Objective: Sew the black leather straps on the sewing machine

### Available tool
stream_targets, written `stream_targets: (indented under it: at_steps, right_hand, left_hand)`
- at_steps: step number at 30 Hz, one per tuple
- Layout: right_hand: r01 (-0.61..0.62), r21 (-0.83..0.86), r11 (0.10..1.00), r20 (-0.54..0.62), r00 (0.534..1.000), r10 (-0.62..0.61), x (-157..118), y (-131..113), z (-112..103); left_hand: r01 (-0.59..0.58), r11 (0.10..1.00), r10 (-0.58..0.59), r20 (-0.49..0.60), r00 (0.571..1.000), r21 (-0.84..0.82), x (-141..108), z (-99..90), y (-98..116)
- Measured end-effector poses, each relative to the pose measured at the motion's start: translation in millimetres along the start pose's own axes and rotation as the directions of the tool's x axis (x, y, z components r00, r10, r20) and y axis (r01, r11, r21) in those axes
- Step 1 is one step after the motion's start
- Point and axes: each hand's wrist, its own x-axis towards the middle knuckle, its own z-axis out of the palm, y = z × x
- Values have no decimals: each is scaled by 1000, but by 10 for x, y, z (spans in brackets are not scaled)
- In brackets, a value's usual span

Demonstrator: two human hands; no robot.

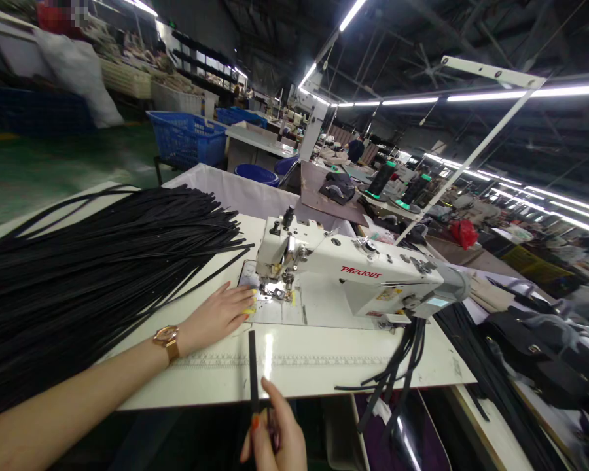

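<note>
My left hand lies flat on the white sewing machine table, fingers stretched out, tips beside the needle plate. Bits of yellow show at its fingertips. The white sewing machine stands just to the right, its presser foot close to those fingers. At the table's front edge my right hand pinches the near end of a narrow black strap. That strap points away from me over the printed ruler. Something small and dark shows inside my right palm; I cannot make out what it is.
A large heap of black straps covers the table's left side. More black straps hang below the machine's right end. Beyond the table are a blue basket, blue stools and thread cones. Dark bags lie at right.
</note>
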Motion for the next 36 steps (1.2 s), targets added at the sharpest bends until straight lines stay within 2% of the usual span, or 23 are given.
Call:
stream_targets:
  at_steps: [2, 3, 6, 10, 14, 19, 21, 25, 30, 33, 36]
  right_hand:
    - [56, 51, 997, -141, 989, -48, 249, -86, -16]
    - [85, 67, 994, -158, 985, -74, 365, -142, -21]
    - [127, 73, 989, -130, 985, -117, 640, -292, -37]
    - [138, 33, 990, -137, 982, -132, 799, -317, -44]
    - [145, 17, 989, -145, 979, -141, 795, -233, -19]
    - [135, 23, 991, -147, 981, -130, 728, -233, 22]
    - [131, 18, 991, -140, 982, -127, 688, -254, 33]
    - [139, 29, 990, -135, 982, -134, 596, -273, 47]
    - [115, 60, 992, -146, 984, -105, 482, -240, 65]
    - [122, 67, 990, -149, 983, -111, 414, -220, 68]
    - [152, 19, 988, -147, 978, -147, 421, -226, 40]
  left_hand:
    - [7, 1000, -7, 3, 1000, -9, 0, -16, -15]
    - [10, 1000, -10, 5, 1000, -14, 1, -23, -19]
    - [11, 999, -11, -1, 1000, -32, 3, -41, -17]
    - [11, 998, -13, -25, 1000, -62, 28, -111, 29]
    - [63, 977, -69, -22, 997, -203, 93, -273, 110]
    - [230, 874, -209, 97, 973, -429, 136, -351, 200]
    - [287, 800, -240, 157, 958, -526, 138, -316, 232]
    - [403, 557, -283, 290, 914, -726, 138, -245, 300]
    - [492, 413, -312, 388, 867, -766, 123, -238, 401]
    - [496, 411, -299, 401, 866, -765, 111, -222, 446]
    - [413, 541, -289, 300, 909, -733, 103, -198, 433]
